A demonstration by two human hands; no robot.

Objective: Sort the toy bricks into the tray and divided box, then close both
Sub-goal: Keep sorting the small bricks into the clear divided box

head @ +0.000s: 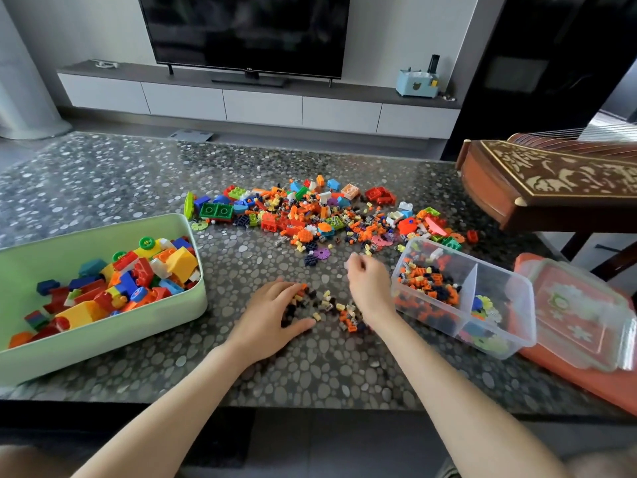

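Note:
A big heap of mixed toy bricks (310, 215) lies mid-table. A green tray (103, 343) at the left holds large bricks. The clear divided box (496, 339) at the right holds tiny bricks in its left compartment and flat flower pieces in its right one. A small cluster of tiny bricks (337, 310) lies near the front edge. My left hand (272, 319) rests on the cluster's left side, fingers spread over several pieces. My right hand (367, 284) hovers just right of the cluster with fingers curled; what it holds is blurred.
The box's clear lid (579, 312) lies on an orange board at the far right. A carved wooden zither (551, 181) juts over the table's back right corner. Behind the table stand a TV and a low cabinet.

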